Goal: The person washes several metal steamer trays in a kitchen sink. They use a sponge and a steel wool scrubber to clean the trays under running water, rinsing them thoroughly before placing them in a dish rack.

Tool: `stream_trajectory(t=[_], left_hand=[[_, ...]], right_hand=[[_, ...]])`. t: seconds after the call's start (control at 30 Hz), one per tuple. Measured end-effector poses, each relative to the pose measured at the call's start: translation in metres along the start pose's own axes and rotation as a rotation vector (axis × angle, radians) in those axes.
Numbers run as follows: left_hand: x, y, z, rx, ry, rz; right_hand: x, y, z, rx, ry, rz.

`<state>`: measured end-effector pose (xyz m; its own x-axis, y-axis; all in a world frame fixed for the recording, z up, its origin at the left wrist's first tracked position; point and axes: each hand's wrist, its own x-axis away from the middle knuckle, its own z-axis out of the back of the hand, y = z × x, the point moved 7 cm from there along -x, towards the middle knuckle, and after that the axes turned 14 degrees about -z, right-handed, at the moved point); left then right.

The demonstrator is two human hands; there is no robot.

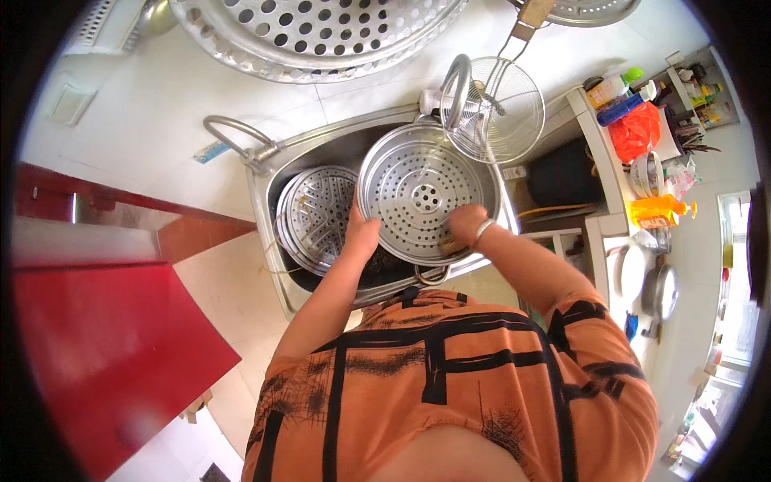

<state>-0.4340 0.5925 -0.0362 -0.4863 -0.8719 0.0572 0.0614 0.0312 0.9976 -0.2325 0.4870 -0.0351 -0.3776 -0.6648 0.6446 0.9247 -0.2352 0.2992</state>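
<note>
A round metal steamer pot with a perforated bottom (415, 175) rests over the right part of the sink, its inside facing up. My left hand (362, 236) grips its left rim, thumb on the wall. Inside the pot, near its lower right wall, my right hand (467, 226) is closed on a brownish scrubbing pad (450, 246), partly hidden and blurred. A loop handle (432, 276) juts from the pot's near side. To the left, stacked perforated steamer racks (319, 211) lie in the sink, with brownish bits on the upper one.
The sink's metal rim (265, 241) surrounds these things. A curved faucet (241, 135) stands at its left back. A wire strainer (494, 111) hangs over the back right; a large perforated pan (319, 66) is on the wall. Bottles, including an orange one (656, 212), stand on the right counter.
</note>
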Motion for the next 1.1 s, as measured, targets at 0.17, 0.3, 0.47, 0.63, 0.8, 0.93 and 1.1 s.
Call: stream_trajectory(t=[0.17, 0.3, 0.47, 0.63, 0.8, 0.93, 1.1], left_hand=[[0.0, -0.015, 0.008, -0.088, 0.024, -0.008], [-0.002, -0.015, 0.008, -0.241, -0.085, 0.021], [0.01, 0.005, 0.022, -0.31, 0.032, -0.137], [0.063, 0.075, -0.001, -0.628, -0.292, -0.888], [0.099, 0.052, -0.049, -0.991, -0.907, -1.122], [0.096, 0.056, -0.081, -1.131, -0.747, -1.364], [0.092, 0.047, -0.106, -1.108, -0.806, -1.315]], right_hand=[[0.021, -0.07, 0.022, -0.36, -0.291, 0.104], [-0.011, -0.095, 0.014, -0.913, -0.386, 0.247], [0.014, -0.046, 0.016, -1.897, -0.554, 0.459], [0.074, 0.024, 0.034, -2.008, -0.101, 0.723], [0.064, 0.041, 0.013, -2.576, -0.29, 0.728], [0.058, 0.056, 0.002, -2.7, -0.293, 0.723], [0.071, 0.069, -0.012, -2.686, -0.317, 0.689]])
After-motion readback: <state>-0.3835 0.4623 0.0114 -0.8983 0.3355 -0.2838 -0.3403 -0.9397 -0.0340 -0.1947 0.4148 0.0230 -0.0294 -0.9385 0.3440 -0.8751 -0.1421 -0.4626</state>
